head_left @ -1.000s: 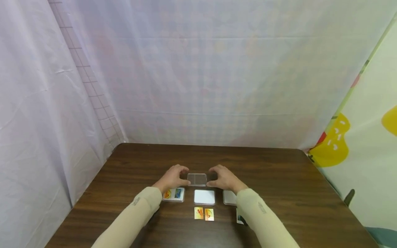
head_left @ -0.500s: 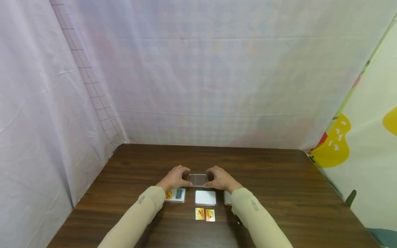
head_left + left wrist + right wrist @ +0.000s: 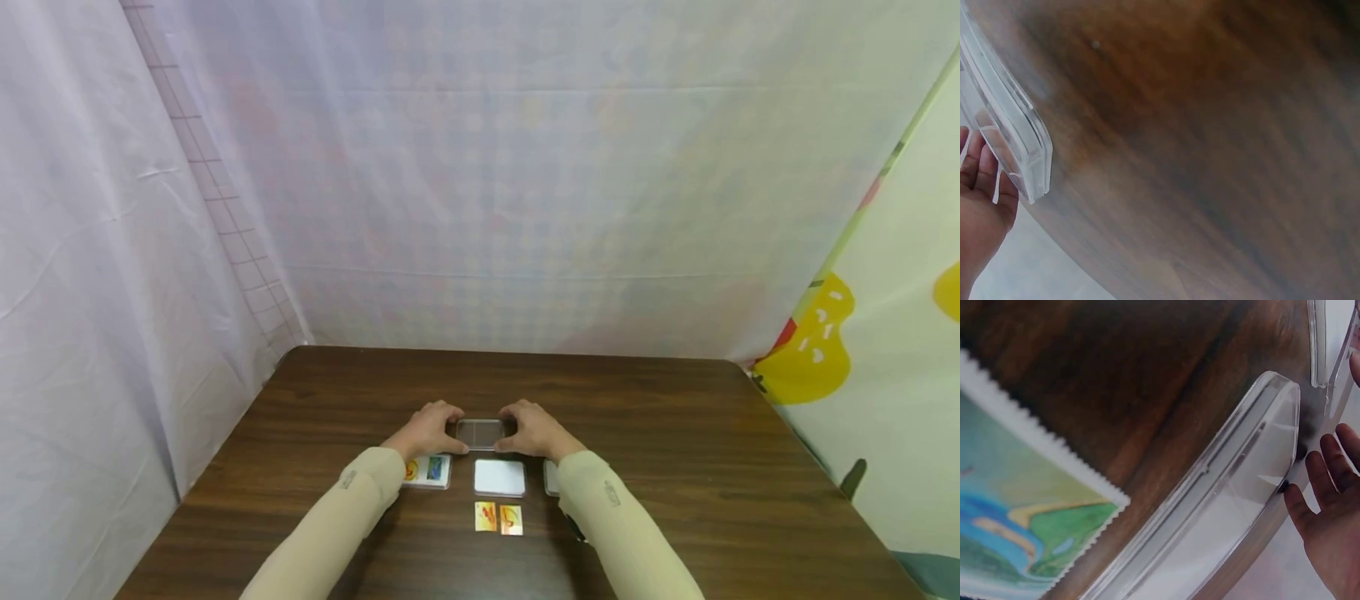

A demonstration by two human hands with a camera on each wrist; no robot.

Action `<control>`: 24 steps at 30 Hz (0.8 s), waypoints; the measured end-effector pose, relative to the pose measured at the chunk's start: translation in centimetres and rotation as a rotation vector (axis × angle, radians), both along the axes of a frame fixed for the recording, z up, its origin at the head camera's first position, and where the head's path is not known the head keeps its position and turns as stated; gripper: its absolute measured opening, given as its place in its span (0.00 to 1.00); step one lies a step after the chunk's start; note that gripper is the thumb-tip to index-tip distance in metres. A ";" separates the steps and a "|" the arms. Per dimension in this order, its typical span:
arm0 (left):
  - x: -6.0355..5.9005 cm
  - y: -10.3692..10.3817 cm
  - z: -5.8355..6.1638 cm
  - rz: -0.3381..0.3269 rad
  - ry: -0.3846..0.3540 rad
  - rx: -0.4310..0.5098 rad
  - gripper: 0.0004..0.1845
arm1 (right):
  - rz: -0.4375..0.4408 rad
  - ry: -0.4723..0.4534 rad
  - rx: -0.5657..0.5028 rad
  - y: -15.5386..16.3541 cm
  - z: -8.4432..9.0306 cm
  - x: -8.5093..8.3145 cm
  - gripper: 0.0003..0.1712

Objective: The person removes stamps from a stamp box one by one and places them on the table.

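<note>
A clear rectangular plastic lid with a line across its middle lies between my hands at the centre of the table. My left hand grips its left end, thumb at the near corner and fingers at the far one. Its right end is held the same way by my right hand. Nearer me sits a shallow case with a white face. Two small orange-yellow stamps lie below that case. In the wrist views, other cases partly hide where the left hand and right hand touch the lid.
A clear case with colourful stamps lies partly under the left forearm. Another white-backed case is mostly hidden by the right sleeve. A blue-green stamp shows close up in the right wrist view. The brown table meets white curtains.
My hands have drawn in closer around the lid's two ends, the right one moving left. The right forearm now covers the stamp beside it. The lid stays almost where it was.
</note>
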State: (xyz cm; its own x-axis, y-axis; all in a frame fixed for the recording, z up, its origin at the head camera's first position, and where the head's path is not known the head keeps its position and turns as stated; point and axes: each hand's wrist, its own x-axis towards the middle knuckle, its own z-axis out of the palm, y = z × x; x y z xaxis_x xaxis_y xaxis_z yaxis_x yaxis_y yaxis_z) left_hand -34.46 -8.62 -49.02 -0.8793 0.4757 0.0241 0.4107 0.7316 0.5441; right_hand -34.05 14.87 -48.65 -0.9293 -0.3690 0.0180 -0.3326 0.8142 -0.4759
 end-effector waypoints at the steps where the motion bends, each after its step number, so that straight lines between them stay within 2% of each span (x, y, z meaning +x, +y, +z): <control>1: 0.0 0.1 0.0 -0.003 0.001 -0.003 0.33 | -0.001 0.003 0.008 0.0 0.0 0.0 0.35; 14: 0.0 0.3 0.0 -0.016 0.009 -0.089 0.33 | -0.002 -0.007 0.132 -0.5 -0.2 0.2 0.36; 24: 0.0 0.5 0.6 -0.021 -0.019 -0.098 0.31 | 0.012 -0.014 0.136 -0.4 0.2 0.5 0.34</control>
State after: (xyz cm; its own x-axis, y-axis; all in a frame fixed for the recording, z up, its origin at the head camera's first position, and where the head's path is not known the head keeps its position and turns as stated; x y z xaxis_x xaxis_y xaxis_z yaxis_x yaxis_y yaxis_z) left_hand -34.46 -8.13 -48.47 -0.8690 0.4932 -0.0401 0.4167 0.7731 0.4783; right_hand -33.57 14.49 -48.40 -0.9246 -0.3783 -0.0458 -0.3368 0.8675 -0.3660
